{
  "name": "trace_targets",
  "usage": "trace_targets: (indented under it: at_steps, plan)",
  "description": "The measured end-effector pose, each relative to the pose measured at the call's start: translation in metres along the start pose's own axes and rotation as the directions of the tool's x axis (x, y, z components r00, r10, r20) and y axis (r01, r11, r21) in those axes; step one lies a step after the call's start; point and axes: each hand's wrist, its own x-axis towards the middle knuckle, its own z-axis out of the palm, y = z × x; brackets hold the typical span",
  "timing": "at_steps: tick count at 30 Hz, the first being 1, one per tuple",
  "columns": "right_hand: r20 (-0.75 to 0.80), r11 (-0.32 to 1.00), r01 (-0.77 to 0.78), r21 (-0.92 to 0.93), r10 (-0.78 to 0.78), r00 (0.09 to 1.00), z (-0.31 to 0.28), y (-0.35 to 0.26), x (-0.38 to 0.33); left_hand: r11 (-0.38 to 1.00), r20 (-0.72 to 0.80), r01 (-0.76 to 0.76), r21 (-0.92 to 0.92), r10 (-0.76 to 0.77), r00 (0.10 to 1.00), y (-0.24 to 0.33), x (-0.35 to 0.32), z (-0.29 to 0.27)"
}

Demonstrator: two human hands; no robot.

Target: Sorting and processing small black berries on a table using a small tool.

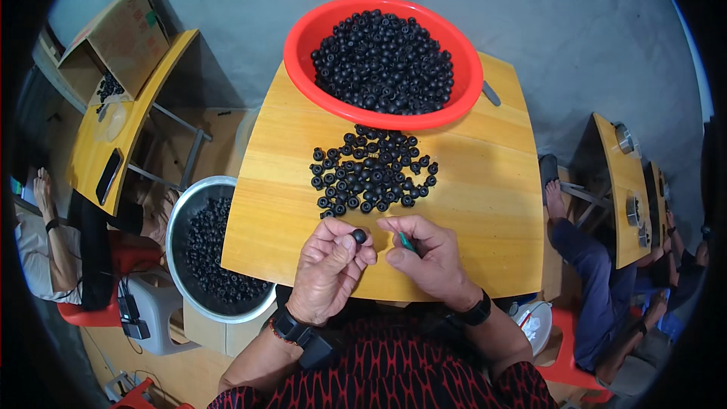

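Observation:
My left hand (329, 266) pinches one small black rubber part (359, 235) between thumb and fingertips, just above the near edge of the wooden table (485, 204). Close beside it, my right hand (424, 257) grips a thin green tool (407, 241) whose tip points toward that part. A loose pile of the same black parts (371, 170) lies on the table right beyond both hands. Farther back stands a red basin (303, 79) heaped with many more of them.
A metal bowl (176, 220) holding black parts stands low at my left, beside the table. Another yellow table (91, 151) with a cardboard box (125, 34) and a phone is far left, a person seated by it. More people sit at tables on the right (621, 197).

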Motion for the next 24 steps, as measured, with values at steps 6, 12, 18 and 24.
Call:
trace_targets:
  at_steps: [6, 12, 18, 24]
  plan:
    - [0.051, 0.999, -0.011, -0.049, 0.013, 0.999, -0.001, 0.01, -0.001, 0.999, 0.021, 0.037, -0.035, -0.036, 0.999, 0.001, 0.003, -0.015]
    - [0.104, 0.924, 0.171, -0.342, -0.144, 0.984, 0.003, 0.005, 0.002, 0.999, -0.016, 0.027, -0.045, -0.028, 0.999, 0.003, 0.005, -0.019]
    - [0.094, 0.899, 0.219, -0.379, -0.198, 0.976, 0.007, 0.004, 0.005, 1.0, -0.015, 0.015, -0.002, -0.015, 1.0, 0.007, 0.006, -0.022]
    - [0.102, 0.887, 0.227, -0.403, -0.203, 0.974, 0.006, 0.003, 0.005, 1.0, -0.031, 0.017, 0.02, -0.017, 0.999, 0.008, 0.006, -0.022]
